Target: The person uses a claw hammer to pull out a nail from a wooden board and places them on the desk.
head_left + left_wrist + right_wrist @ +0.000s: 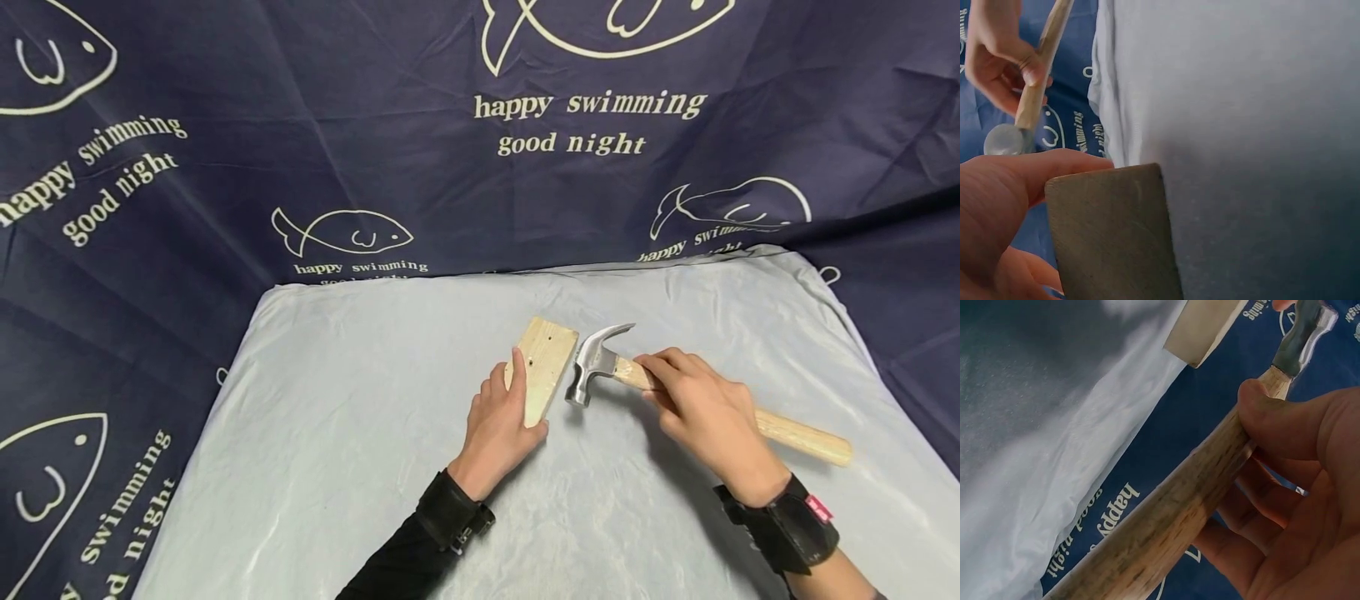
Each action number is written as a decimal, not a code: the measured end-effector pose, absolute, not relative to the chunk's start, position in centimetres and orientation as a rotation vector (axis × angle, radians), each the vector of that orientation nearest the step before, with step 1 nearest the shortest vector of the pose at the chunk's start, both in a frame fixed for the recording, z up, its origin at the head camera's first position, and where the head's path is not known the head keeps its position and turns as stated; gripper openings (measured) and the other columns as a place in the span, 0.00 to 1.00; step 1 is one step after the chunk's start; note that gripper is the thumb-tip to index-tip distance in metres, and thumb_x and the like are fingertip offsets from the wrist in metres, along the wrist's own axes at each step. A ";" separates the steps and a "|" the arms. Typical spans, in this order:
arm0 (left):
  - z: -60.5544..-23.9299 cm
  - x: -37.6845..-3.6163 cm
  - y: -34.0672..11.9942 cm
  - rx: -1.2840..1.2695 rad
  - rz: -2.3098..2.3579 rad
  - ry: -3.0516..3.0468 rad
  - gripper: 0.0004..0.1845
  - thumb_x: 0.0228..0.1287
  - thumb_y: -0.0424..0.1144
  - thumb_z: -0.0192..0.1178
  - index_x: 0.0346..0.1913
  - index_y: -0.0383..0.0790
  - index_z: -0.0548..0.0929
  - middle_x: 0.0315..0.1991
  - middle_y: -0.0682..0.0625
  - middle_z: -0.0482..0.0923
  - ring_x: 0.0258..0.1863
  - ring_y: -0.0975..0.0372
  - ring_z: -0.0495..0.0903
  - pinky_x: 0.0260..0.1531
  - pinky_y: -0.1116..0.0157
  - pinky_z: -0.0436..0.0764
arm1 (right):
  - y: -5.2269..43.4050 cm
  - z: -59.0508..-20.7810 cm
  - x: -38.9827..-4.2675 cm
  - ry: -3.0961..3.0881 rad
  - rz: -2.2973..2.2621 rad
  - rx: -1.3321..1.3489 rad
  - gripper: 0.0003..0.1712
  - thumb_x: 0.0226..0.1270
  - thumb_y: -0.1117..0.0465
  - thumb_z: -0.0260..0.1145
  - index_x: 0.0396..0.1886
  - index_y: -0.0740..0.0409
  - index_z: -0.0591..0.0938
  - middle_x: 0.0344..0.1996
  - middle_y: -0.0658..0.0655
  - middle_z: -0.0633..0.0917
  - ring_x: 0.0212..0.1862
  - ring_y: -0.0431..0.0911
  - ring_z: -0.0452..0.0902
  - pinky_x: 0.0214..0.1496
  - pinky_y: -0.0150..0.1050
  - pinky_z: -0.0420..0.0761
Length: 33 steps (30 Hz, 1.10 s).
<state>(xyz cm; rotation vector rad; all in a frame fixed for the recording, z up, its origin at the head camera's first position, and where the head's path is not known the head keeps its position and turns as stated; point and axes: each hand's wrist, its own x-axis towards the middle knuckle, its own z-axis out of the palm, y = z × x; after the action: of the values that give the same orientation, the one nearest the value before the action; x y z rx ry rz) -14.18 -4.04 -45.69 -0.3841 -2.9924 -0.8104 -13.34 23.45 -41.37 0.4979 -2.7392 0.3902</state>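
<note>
My left hand [497,429] holds a pale wooden block [547,357] by its edges, thumb at the near end and fingers along the left side. Two small dark spots mark the block's face. To its right, a claw hammer [597,360] is gripped by my right hand [708,408] on the wooden handle, close to the metal head. The head is near the block's right edge but apart from it, claw pointing away. In the right wrist view, thumb and fingers wrap the handle [1166,519], and a small shiny bit [1300,490] glints behind them; its kind is unclear.
A light grey cloth [360,400] covers the table under both hands. Dark blue curtains [420,150] with white fish and lettering hang behind and at both sides. Both wrists wear black straps [453,508].
</note>
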 end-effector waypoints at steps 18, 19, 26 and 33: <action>-42.2 -15.4 -6.2 -0.500 -1.521 -2.550 0.22 0.74 0.27 0.55 0.68 0.41 0.78 0.66 0.45 0.76 0.63 0.53 0.78 0.60 0.57 0.81 | 21.4 -41.1 -13.1 -2.703 0.384 0.569 0.24 0.62 0.59 0.72 0.59 0.47 0.84 0.50 0.44 0.86 0.49 0.44 0.83 0.25 0.41 0.79; -42.2 -15.5 -6.0 -0.504 -1.571 -2.495 0.20 0.75 0.27 0.54 0.65 0.40 0.80 0.62 0.45 0.79 0.59 0.54 0.81 0.57 0.60 0.83 | 21.3 -41.1 -13.0 -2.697 0.382 0.573 0.23 0.62 0.59 0.73 0.59 0.47 0.85 0.50 0.44 0.86 0.49 0.44 0.83 0.25 0.41 0.79; -42.4 -15.7 -4.9 -0.424 -1.929 -2.472 0.20 0.79 0.41 0.56 0.69 0.43 0.77 0.63 0.43 0.80 0.56 0.57 0.85 0.55 0.66 0.84 | 20.7 -41.0 -12.5 -2.664 0.377 0.606 0.23 0.62 0.59 0.72 0.58 0.45 0.85 0.49 0.42 0.85 0.48 0.42 0.83 0.23 0.37 0.76; -42.1 -15.9 -4.8 -0.358 -2.332 -2.444 0.24 0.77 0.47 0.60 0.69 0.43 0.77 0.59 0.43 0.83 0.54 0.53 0.85 0.53 0.65 0.84 | 19.8 -40.6 -12.5 -2.651 0.393 0.639 0.22 0.64 0.59 0.72 0.58 0.45 0.85 0.49 0.42 0.85 0.47 0.41 0.82 0.21 0.36 0.75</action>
<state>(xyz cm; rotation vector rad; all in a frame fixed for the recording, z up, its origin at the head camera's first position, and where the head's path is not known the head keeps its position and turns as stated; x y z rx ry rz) -15.89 -4.76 -42.12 -0.3583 -2.4440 -2.3322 -12.53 19.83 -40.55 0.6387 -2.6512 0.3933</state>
